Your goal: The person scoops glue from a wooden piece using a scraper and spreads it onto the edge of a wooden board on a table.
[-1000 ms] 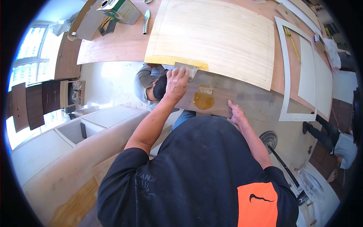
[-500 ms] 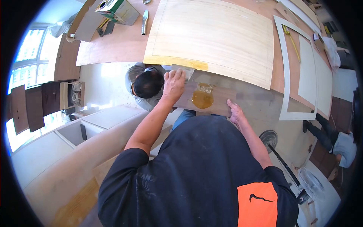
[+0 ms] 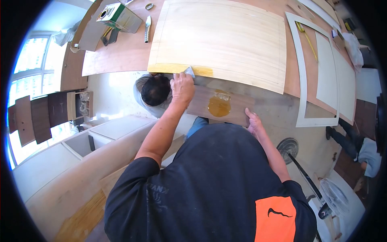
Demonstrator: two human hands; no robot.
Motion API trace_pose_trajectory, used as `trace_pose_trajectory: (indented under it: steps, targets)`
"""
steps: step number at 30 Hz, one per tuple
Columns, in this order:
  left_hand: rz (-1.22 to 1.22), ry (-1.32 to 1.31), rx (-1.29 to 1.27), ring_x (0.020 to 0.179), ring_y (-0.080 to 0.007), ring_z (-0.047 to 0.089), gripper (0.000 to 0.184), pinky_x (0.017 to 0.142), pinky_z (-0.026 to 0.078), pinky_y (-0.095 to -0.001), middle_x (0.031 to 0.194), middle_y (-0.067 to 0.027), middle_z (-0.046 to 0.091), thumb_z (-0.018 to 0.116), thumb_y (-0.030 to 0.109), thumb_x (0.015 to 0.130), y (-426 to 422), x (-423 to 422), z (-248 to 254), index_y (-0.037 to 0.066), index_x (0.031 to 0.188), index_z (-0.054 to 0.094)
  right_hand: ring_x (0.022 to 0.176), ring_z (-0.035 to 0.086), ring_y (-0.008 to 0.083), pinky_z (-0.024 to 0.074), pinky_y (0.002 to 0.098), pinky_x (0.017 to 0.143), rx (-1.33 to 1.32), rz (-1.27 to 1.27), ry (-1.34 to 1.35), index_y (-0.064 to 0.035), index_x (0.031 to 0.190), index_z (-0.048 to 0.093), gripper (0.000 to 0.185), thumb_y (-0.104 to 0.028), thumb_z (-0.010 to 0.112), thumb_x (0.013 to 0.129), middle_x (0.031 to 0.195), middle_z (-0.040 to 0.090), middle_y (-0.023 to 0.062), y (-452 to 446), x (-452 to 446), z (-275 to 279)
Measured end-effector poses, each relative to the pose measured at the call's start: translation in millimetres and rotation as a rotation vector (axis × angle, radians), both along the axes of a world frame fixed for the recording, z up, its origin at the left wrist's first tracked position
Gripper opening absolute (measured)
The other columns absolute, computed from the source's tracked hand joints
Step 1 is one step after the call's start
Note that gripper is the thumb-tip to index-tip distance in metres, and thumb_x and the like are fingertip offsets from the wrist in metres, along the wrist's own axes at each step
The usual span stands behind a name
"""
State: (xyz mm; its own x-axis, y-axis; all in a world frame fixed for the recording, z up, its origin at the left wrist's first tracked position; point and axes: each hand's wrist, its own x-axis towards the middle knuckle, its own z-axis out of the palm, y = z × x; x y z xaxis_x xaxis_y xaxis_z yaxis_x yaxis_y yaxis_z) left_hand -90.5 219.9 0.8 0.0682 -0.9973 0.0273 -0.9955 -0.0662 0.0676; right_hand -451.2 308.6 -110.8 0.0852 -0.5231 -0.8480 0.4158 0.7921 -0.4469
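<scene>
The left grip [image 3: 183, 89] is narrow, pinched on a pale flat scraper [image 3: 189, 71], fingers bunched over its near part so that the blade is left free ahead of them. The blade lies at the near edge of the pale wood panel [image 3: 217, 40], by an amber strip [image 3: 201, 71], and appears to touch it. The panel lies flat on the surface [image 3: 109, 59] beyond this grip, its near edge towards the body, which puts that edge within easy reach.

The right grip [image 3: 254, 123] is closed on one end of a brown board [image 3: 238, 103], thumb on top; the other fingers are mostly hidden, presumably bearing it from below. Held at the end, the board leaves its top face open for the amber puddle [image 3: 219, 105], to the left of this grip (it seems near level, as the puddle stays clear of the edges). The board sits just below the panel's edge and close to the scraper, so the two hands work a short way apart.

Beyond the left grip and further left, a metal-looking knife [image 3: 147, 30] and a tin [image 3: 123, 18] stand aside from the panel. Well to the right, a white frame [image 3: 293, 40] lies by a yellow tape measure [image 3: 308, 40]. Another person [image 3: 156, 90] is low beside the left grip, head near the forearm.
</scene>
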Motion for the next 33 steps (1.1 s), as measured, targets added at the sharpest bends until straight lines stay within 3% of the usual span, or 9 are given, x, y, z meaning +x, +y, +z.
trace_pose_trajectory:
  steps: [5, 9, 14, 20, 23, 26, 29, 32, 33]
  targets:
    - [-0.094, 0.059, -0.03, 0.099, -0.0352, 0.062, 0.015, 0.081, 0.05, -0.0506, 0.1, -0.0154, 0.066, 0.059, 0.012, 0.084, 7, -45, 6, 0.003, 0.09, 0.069, 0.118, 0.063, 0.0335, 0.0536, 0.0586, 0.098, 0.027, -0.047, 0.048, 0.0009, 0.136, 0.051, 0.062, -0.032, 0.079, 0.092, 0.128, 0.064, 0.0165, -1, -34, -20]
    - [-0.122, 0.111, -0.116, 0.1, -0.0348, 0.06, 0.014, 0.085, 0.046, -0.0503, 0.099, -0.011, 0.066, 0.061, 0.012, 0.081, 6, -55, 16, 0.008, 0.091, 0.07, 0.115, 0.065, 0.0341, 0.0542, 0.0585, 0.098, -0.001, 0.016, -0.083, -0.0001, 0.135, 0.053, 0.059, -0.032, 0.079, 0.093, 0.125, 0.066, 0.0166, -9, -60, -16]
    - [-0.039, 0.05, -0.275, 0.108, -0.0325, 0.06, 0.024, 0.088, 0.046, -0.0497, 0.112, -0.0056, 0.069, 0.061, 0.01, 0.082, 2, -51, 3, 0.014, 0.103, 0.072, 0.115, 0.066, 0.0343, 0.0551, 0.0584, 0.097, 0.011, 0.102, -0.1, -0.001, 0.135, 0.055, 0.056, -0.033, 0.077, 0.094, 0.127, 0.067, 0.018, -20, -78, -8]
    - [-0.359, 0.169, -0.321, 0.113, -0.0314, 0.059, 0.038, 0.096, 0.047, -0.0464, 0.119, -0.007, 0.066, 0.062, 0.008, 0.081, 4, -76, -3, 0.012, 0.118, 0.07, 0.116, 0.066, 0.036, 0.0548, 0.0588, 0.098, -0.02, 0.181, -0.113, -0.0008, 0.136, 0.054, 0.055, -0.033, 0.074, 0.096, 0.128, 0.066, 0.0186, -23, -91, -1]
    - [-0.369, 0.144, -0.303, 0.115, -0.0324, 0.057, 0.043, 0.095, 0.047, -0.0462, 0.124, -0.009, 0.063, 0.062, 0.007, 0.08, 6, -86, -14, 0.01, 0.122, 0.068, 0.125, 0.06, 0.0328, 0.0491, 0.0522, 0.107, 0.014, 0.157, -0.1, 0.0019, 0.14, 0.049, 0.073, -0.034, 0.085, 0.087, 0.135, 0.062, 0.0186, -19, -100, 1]
    - [-0.278, 0.116, -0.307, 0.115, -0.0336, 0.056, 0.044, 0.094, 0.046, -0.0475, 0.126, -0.0116, 0.061, 0.062, 0.008, 0.081, 12, -96, -21, 0.008, 0.124, 0.067, 0.126, 0.06, 0.0318, 0.0481, 0.0519, 0.108, -0.002, 0.105, 0.01, 0.0019, 0.138, 0.051, 0.072, -0.034, 0.085, 0.086, 0.134, 0.062, 0.0176, -14, -96, 27]
    - [-0.245, 0.109, -0.31, 0.116, -0.0342, 0.055, 0.044, 0.095, 0.045, -0.0487, 0.13, -0.0144, 0.06, 0.062, 0.011, 0.082, 9, -98, -33, 0.007, 0.126, 0.066, 0.128, 0.057, 0.0336, 0.046, 0.0532, 0.11, -0.007, 0.131, 0.075, 0.0046, 0.146, 0.04, 0.085, -0.034, 0.086, 0.086, 0.14, 0.058, 0.0191, -14, -95, 46]
    - [-0.241, 0.146, -0.29, 0.117, -0.0341, 0.054, 0.045, 0.094, 0.045, -0.049, 0.129, -0.0148, 0.06, 0.061, 0.012, 0.083, 9, -103, -46, 0.006, 0.127, 0.065, 0.13, 0.056, 0.0368, 0.0451, 0.055, 0.111, -0.019, 0.113, 0.054, 0.0069, 0.153, 0.023, 0.101, -0.033, 0.086, 0.086, 0.146, 0.052, 0.0213, -4, -115, 2]
    - [-0.242, 0.158, -0.284, 0.116, -0.034, 0.054, 0.045, 0.094, 0.045, -0.0488, 0.129, -0.0148, 0.06, 0.061, 0.012, 0.083, 13, -104, -48, 0.005, 0.127, 0.065, 0.131, 0.055, 0.0376, 0.045, 0.0552, 0.111, -0.015, 0.105, 0.069, 0.0073, 0.154, 0.018, 0.104, -0.032, 0.086, 0.086, 0.148, 0.05, 0.0219, -1, -115, 10]
